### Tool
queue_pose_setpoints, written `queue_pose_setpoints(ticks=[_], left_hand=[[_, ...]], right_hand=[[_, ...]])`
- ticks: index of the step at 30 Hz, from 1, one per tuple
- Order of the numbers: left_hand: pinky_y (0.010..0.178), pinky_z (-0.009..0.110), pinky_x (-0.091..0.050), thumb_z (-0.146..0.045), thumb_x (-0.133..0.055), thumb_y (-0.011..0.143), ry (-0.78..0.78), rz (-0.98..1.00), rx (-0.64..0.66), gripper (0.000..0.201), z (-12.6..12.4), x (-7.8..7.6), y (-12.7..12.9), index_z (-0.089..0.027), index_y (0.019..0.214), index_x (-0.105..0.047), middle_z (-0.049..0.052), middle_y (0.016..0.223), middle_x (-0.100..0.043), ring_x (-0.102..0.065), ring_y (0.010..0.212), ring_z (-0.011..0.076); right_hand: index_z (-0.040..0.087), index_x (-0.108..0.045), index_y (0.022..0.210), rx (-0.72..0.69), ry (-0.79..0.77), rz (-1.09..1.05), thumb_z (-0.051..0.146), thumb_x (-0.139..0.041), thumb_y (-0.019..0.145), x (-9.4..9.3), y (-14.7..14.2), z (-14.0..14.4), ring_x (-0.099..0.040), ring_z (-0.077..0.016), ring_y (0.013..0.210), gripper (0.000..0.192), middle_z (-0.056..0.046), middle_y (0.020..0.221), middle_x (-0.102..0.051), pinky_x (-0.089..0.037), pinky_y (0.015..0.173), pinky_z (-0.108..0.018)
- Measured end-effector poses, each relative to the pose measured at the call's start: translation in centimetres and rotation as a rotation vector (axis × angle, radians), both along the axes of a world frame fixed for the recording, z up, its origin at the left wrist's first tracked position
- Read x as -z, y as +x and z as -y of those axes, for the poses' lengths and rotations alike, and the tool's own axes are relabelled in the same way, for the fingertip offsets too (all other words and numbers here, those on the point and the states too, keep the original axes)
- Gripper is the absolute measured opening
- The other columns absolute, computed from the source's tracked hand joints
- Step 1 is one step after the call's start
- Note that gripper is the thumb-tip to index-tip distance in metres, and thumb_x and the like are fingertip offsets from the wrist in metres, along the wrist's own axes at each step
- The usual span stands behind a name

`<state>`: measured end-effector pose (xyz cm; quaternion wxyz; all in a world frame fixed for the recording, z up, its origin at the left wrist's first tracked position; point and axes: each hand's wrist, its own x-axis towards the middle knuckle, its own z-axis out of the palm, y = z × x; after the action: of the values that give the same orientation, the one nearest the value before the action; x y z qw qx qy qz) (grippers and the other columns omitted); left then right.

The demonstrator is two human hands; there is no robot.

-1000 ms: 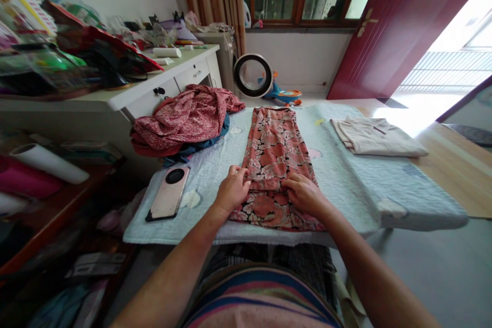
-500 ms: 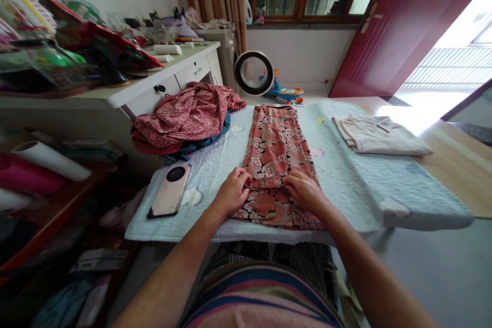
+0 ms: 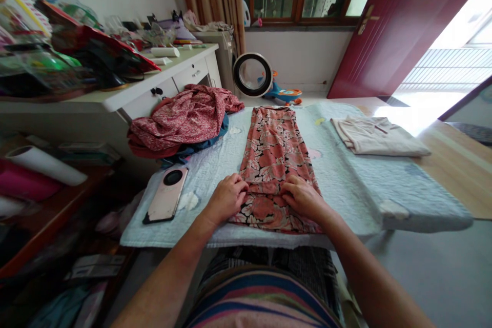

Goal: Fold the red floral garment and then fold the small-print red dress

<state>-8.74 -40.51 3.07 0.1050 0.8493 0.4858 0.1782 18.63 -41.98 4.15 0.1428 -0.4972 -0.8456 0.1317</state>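
Observation:
A long, narrow floral garment (image 3: 273,146) in coral, beige and black lies lengthwise on the pale blue quilted cover in front of me. Near its close end, a folded-over edge runs across it. My left hand (image 3: 231,193) is at the left end of that edge, fingers bent and closed on the cloth. At the right end, my right hand (image 3: 302,195) grips the same edge with curled fingers. Both sets of fingertips are partly hidden by the hands and cloth. Whether the garment is a skirt or trousers, I cannot tell.
The quilted cover (image 3: 346,189) carries a pile of red patterned and blue clothes (image 3: 184,115), a phone (image 3: 167,195) at left, and a folded cream garment (image 3: 378,136) at right. A cluttered white desk (image 3: 134,89) stands left. Beyond is a washing machine's open round door (image 3: 237,74).
The folded edge lies flatter against the garment, and both hands sit lower on it with their fingers pressed down. The whole view has shifted slightly.

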Motion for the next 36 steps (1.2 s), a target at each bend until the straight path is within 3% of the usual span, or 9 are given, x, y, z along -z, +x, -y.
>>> queue_pose_setpoints(ticks=[4,8,11,14,17,20,23,30,36], left_hand=[[0.096,0.043,-0.045,-0.023,-0.061,0.085,0.081,0.024,-0.012,0.013,-0.3,-1.0,1.3,-0.022,0.096,-0.069,0.006,0.114,-0.062,-0.056,0.107,0.0247],[0.103,0.043,-0.041,-0.023,-0.058,0.089,0.076,0.056,0.111,0.022,-0.5,-1.4,3.8,-0.021,0.109,-0.066,0.008,0.126,-0.059,-0.053,0.117,0.0249],[0.103,0.044,-0.042,-0.026,-0.059,0.090,0.020,0.012,0.201,0.022,-0.4,-1.1,5.1,-0.023,0.110,-0.066,0.007,0.124,-0.060,-0.053,0.115,0.0252],[0.097,0.041,-0.046,-0.031,-0.062,0.089,-0.058,-0.014,0.256,0.023,-0.4,-1.2,5.4,-0.023,0.109,-0.067,0.007,0.115,-0.063,-0.056,0.108,0.0246],[0.094,0.039,-0.048,-0.032,-0.057,0.092,-0.094,0.021,0.262,0.021,-1.6,-2.0,5.1,-0.022,0.107,-0.068,0.006,0.110,-0.065,-0.059,0.103,0.0225],[0.099,0.037,-0.047,-0.027,-0.052,0.094,-0.041,0.107,0.207,0.021,-4.7,-2.8,5.0,-0.020,0.105,-0.068,0.007,0.113,-0.065,-0.059,0.107,0.0214],[0.106,0.036,-0.044,-0.020,-0.051,0.091,0.032,0.162,0.134,0.023,-9.7,-2.7,5.6,-0.019,0.108,-0.066,0.008,0.124,-0.061,-0.056,0.117,0.0213],[0.117,0.041,-0.033,-0.013,-0.044,0.089,0.064,0.110,0.015,0.030,-22.3,0.2,9.5,-0.014,0.113,-0.061,0.014,0.135,-0.056,-0.049,0.131,0.0231],[0.114,0.042,-0.034,-0.014,-0.043,0.091,0.051,0.179,-0.006,0.029,-27.8,2.0,11.6,-0.015,0.114,-0.060,0.015,0.129,-0.060,-0.050,0.130,0.0268]], right_hand=[[0.019,-0.071,0.085,-0.044,-0.047,-0.011,0.019,-0.056,0.089,-1.3,0.3,-1.3,-0.057,-0.0152,0.084,0.015,-0.004,0.089,-0.061,-0.042,0.078,-0.025],[0.017,-0.070,0.089,0.016,0.066,-0.006,0.017,-0.052,0.090,-2.2,-0.3,-5.0,-0.058,-0.0162,0.085,0.019,-0.005,0.089,-0.064,-0.042,0.080,-0.026],[0.016,-0.070,0.102,0.055,0.150,-0.015,0.018,-0.050,0.091,-1.7,-1.3,-8.7,-0.059,-0.0184,0.100,0.023,-0.009,0.105,-0.067,-0.041,0.091,-0.027],[0.016,-0.066,0.116,0.135,0.191,-0.008,0.018,-0.050,0.090,-0.5,-1.6,-12.3,-0.055,-0.0208,0.115,0.031,-0.011,0.130,-0.061,-0.039,0.097,-0.029],[0.019,-0.069,0.107,0.251,0.129,0.032,0.019,-0.051,0.088,0.6,-0.9,-15.5,-0.059,-0.0215,0.108,0.026,-0.010,0.119,-0.067,-0.040,0.093,-0.029],[0.018,-0.071,0.092,0.341,0.114,0.025,0.021,-0.050,0.089,1.2,0.4,-18.0,-0.062,-0.0209,0.096,0.022,-0.009,0.099,-0.072,-0.041,0.085,-0.028],[0.017,-0.070,0.092,0.423,0.152,-0.010,0.026,-0.049,0.091,1.7,1.2,-19.6,-0.061,-0.0205,0.092,0.023,-0.010,0.096,-0.071,-0.040,0.081,-0.027],[0.018,-0.072,0.099,0.496,0.186,-0.114,0.032,-0.050,0.093,4.2,1.9,-20.1,-0.059,-0.0181,0.091,0.026,-0.007,0.094,-0.069,-0.040,0.084,-0.027],[0.022,-0.075,0.099,0.495,0.186,-0.203,0.036,-0.059,0.089,4.9,2.1,-19.9,-0.057,-0.0197,0.094,0.023,-0.007,0.096,-0.066,-0.040,0.089,-0.030]])
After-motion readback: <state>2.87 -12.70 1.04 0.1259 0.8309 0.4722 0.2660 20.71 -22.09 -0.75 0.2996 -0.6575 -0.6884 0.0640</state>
